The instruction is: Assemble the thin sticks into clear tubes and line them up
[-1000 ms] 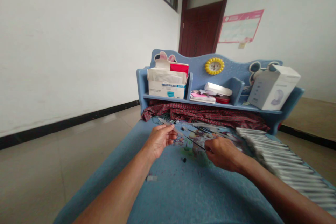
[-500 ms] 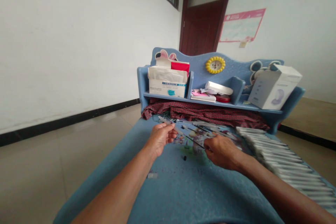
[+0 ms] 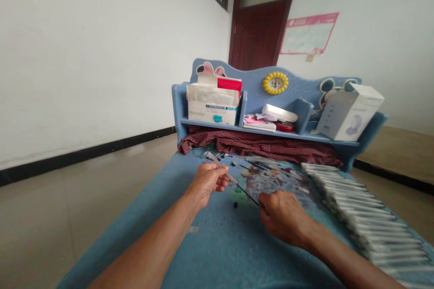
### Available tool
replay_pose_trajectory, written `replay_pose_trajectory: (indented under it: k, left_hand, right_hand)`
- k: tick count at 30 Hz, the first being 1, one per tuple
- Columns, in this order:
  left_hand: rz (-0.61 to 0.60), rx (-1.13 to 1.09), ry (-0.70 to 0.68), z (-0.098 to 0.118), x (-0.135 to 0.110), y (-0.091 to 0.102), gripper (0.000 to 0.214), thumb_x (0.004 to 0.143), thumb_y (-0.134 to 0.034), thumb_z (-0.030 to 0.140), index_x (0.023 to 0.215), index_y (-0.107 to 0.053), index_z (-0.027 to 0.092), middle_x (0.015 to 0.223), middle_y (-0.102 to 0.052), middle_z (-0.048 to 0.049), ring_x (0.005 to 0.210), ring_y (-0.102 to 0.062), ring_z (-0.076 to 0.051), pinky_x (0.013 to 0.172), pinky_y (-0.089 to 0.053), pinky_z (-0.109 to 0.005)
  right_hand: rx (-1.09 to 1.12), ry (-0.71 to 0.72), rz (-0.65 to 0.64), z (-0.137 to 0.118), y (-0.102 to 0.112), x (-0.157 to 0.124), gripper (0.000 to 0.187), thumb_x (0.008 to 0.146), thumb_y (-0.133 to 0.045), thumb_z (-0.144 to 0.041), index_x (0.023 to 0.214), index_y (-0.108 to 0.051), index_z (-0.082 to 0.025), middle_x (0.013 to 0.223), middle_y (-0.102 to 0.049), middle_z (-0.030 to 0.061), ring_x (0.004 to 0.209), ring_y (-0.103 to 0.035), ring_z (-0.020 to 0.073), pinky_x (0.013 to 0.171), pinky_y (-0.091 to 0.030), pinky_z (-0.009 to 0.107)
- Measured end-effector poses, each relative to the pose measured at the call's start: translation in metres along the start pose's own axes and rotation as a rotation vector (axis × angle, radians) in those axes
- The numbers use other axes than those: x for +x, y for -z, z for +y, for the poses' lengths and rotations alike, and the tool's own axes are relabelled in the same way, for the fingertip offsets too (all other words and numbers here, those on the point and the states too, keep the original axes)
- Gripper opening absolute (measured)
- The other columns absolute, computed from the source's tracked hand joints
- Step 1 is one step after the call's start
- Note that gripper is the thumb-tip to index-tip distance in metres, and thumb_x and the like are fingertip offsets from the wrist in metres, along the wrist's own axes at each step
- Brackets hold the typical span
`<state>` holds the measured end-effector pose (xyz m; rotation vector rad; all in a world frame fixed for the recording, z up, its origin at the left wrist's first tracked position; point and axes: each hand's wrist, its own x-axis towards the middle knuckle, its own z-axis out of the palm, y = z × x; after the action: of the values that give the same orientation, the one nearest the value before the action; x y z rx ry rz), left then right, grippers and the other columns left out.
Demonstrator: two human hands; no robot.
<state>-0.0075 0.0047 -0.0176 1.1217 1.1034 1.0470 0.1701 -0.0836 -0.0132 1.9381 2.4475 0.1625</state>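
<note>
Left hand (image 3: pixel 210 183) is pinching translucent strip (image 3: pixel 232 178), right hand (image 3: pixel 283 214) is gripping thin dark rod (image 3: pixel 247 194), small black piece (image 3: pixel 235 205) lying between grips.

Our left hand (image 3: pixel 208 183) and right hand (image 3: pixel 283 216) are bare. Our left forearm (image 3: pixel 162 230) and right forearm (image 3: pixel 342 253) are bare too, uncovered from the wrists as far as we can see. Both have smooth outlines, widening from narrower wrists. We make out rounded knuckles on the right hand; finer details blur.
</note>
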Motion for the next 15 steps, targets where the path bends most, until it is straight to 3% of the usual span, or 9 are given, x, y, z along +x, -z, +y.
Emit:
replay_pose_trajectory:
  k: [5, 10, 13, 15]
  left_hand:
    - [-0.089, 0.03, 0.073, 0.0, -0.005, -0.006, 0.017, 0.067, -0.064, 0.024, 0.063, -0.055, 0.01, 0.054, -0.059, -0.0036, 0.041, -0.053, -0.01, 0.039, -0.04, -0.02]
    - [-0.142, -0.125, 0.136, 0.0, -0.001, -0.004, 0.014, 0.069, -0.064, 0.022, 0.066, -0.058, 0.009, 0.058, -0.062, -0.0058, 0.047, -0.057, -0.011, 0.042, -0.043, -0.02]
    - [-0.133, -0.322, 0.151, 0.006, 0.005, 0.001, 0.013, 0.075, -0.058, 0.019, 0.068, -0.059, 0.009, 0.06, -0.063, -0.007, 0.049, -0.058, -0.011, 0.046, -0.046, -0.02]
    - [-0.087, -0.465, 0.143, 0.012, 0.007, 0.005, 0.017, 0.079, -0.052, 0.018, 0.066, -0.059, 0.009, 0.057, -0.062, -0.0065, 0.048, -0.056, -0.01, 0.046, -0.047, -0.019]
  right_hand:
    - [-0.004, -0.01, 0.067, -0.007, 0.002, 0.003, 0.022, 0.078, -0.039, -0.017, 0.08, -0.061, -0.017, 0.069, -0.067, 0.0108, 0.064, -0.064, 0.0219, 0.056, -0.042, 0.027]
    - [-0.038, -0.007, 0.169, -0.029, 0.019, 0.018, 0.021, 0.077, -0.037, -0.008, 0.084, -0.056, -0.013, 0.066, -0.065, 0.0127, 0.06, -0.063, 0.0236, 0.05, -0.041, 0.028]
    - [-0.026, 0.051, 0.343, -0.044, 0.026, 0.024, 0.021, 0.078, -0.036, -0.006, 0.088, -0.053, -0.013, 0.071, -0.064, 0.011, 0.062, -0.061, 0.0223, 0.053, -0.042, 0.03]
    - [-0.006, 0.177, 0.468, -0.052, 0.026, 0.023, 0.021, 0.08, -0.036, -0.008, 0.093, -0.051, -0.014, 0.075, -0.062, 0.0089, 0.065, -0.058, 0.0214, 0.056, -0.042, 0.031]
